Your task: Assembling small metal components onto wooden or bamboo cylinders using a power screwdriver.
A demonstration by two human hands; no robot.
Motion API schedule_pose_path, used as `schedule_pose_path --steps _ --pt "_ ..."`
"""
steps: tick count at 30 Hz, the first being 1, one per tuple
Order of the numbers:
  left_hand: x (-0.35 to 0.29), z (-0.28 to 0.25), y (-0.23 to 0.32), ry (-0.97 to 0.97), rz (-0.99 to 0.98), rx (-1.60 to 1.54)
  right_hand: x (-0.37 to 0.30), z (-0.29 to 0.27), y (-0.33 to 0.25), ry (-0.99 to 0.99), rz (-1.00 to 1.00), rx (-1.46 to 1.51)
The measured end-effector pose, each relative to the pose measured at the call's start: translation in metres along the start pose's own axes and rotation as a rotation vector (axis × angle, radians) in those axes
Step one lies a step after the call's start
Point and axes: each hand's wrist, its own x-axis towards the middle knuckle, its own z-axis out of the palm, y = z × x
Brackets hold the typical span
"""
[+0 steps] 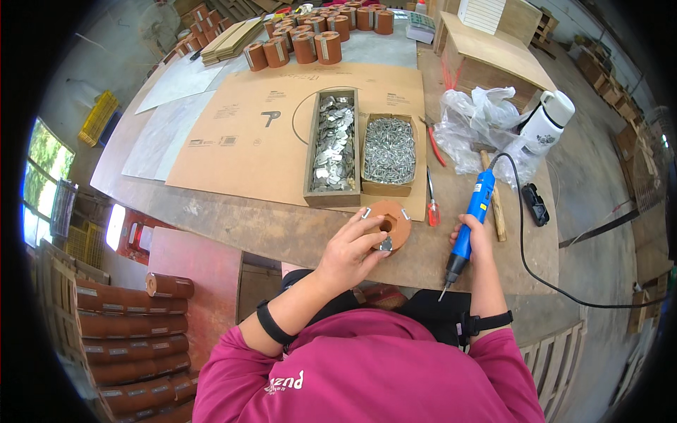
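Observation:
My left hand point(352, 248) is closed around the near left side of a reddish-brown cylinder point(397, 220) at the table's front edge. The cylinder has a round hole in its end, and small metal plates sit around its rim. My right hand point(475, 238) grips a blue electric screwdriver point(479, 201), its thin bit pointing down toward my lap. A black cord runs from its top to the right. Just beyond the cylinder stand a wooden box of flat metal plates point(334, 148) and a cardboard box of screws point(389, 151).
A red-handled screwdriver point(433, 213), red-handled pliers point(436, 146), a wooden stick point(498, 211) and a black object point(536, 204) lie right. Behind are a plastic bag point(469, 127) and white bottle point(546, 123). More cylinders point(328, 47) stand at the back; others are stacked point(134, 324) lower left.

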Motion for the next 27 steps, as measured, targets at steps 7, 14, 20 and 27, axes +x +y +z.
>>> schedule_pose_path --steps 7,14,20,27 --pt "0.001 0.0 0.003 0.015 -0.004 -0.035 -0.011 0.008 -0.013 0.006 -0.004 -0.029" --pt "0.005 -0.006 0.003 -0.035 0.006 -0.003 -0.01 0.008 -0.013 0.011 0.007 -0.004" --pt "0.086 -0.022 -0.02 -0.065 -0.036 0.071 -0.013 0.006 -0.013 0.009 -0.008 -0.005" --pt "0.15 0.017 -0.081 -0.689 -0.244 0.65 -0.007 0.008 -0.012 0.008 0.008 0.004"
